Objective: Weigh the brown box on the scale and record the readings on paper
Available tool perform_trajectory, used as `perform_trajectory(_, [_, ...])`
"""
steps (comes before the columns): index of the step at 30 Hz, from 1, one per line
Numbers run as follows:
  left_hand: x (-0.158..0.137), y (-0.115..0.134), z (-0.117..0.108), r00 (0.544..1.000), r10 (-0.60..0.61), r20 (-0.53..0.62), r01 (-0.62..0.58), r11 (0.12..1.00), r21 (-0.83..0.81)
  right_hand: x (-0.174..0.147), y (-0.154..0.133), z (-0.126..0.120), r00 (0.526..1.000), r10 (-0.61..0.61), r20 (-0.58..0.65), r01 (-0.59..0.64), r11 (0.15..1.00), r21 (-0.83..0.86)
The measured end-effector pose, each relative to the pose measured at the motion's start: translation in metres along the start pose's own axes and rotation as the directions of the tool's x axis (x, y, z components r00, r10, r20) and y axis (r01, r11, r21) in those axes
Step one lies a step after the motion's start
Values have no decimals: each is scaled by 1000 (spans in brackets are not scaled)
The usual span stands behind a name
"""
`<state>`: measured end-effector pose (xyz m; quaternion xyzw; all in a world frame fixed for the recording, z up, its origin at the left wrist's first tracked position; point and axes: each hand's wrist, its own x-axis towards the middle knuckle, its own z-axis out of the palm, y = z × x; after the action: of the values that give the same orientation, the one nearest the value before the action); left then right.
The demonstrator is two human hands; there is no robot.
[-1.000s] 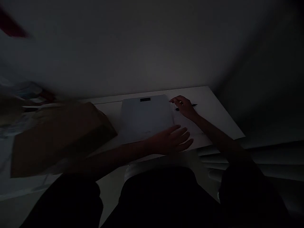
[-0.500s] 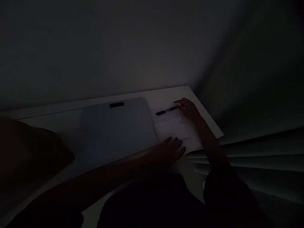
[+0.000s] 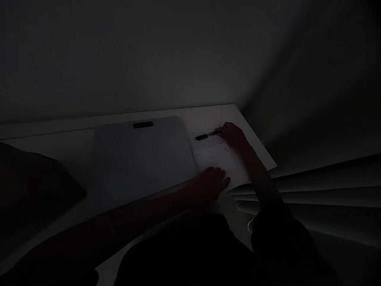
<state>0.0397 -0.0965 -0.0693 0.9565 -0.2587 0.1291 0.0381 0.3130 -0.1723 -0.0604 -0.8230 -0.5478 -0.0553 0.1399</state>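
Note:
The scene is very dark. My right hand (image 3: 233, 135) rests on a printed paper sheet (image 3: 214, 157) near the far right corner of a white table (image 3: 74, 149), its fingers closed on the end of a black pen (image 3: 205, 136) lying across the sheet. My left hand (image 3: 210, 183) lies flat with fingers apart at the sheet's near edge, beside a closed pale laptop-like slab (image 3: 139, 157).
A dark brown shape, perhaps a cardboard box (image 3: 35, 190), sits at the left. A plain wall (image 3: 149, 59) stands behind the table. Window blinds (image 3: 312, 190) run along the right, past the table's edge.
The view has swung to the right, putting the box at the left edge. My right hand has moved onto the pen and closed on its end. My left hand stays by the paper.

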Motion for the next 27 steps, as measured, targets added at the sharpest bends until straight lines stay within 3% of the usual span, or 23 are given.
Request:
perform_trajectory(3, [1,0,1,999,-23,45,25,999,-34,1,-4,-2,1000,22,1,-22,1000,-21])
perform_trajectory(12, [-3,-2,9,999,-30,13,31,997,-70,0,-17,-3,999,29,-13,-30,999,-46])
perform_trajectory(15, [-2,-2,10,999,-36,14,37,997,-66,2,-16,-6,995,59,-80,-66,995,-77])
perform_trajectory(22, [-2,-1,16,999,-45,-6,45,996,-82,3,-11,-10,921,280,-271,-285,958,22])
perform_trajectory(27, [3,0,4,997,-44,68,49,996,-72,0,-1,-3,871,307,-384,-264,951,161])
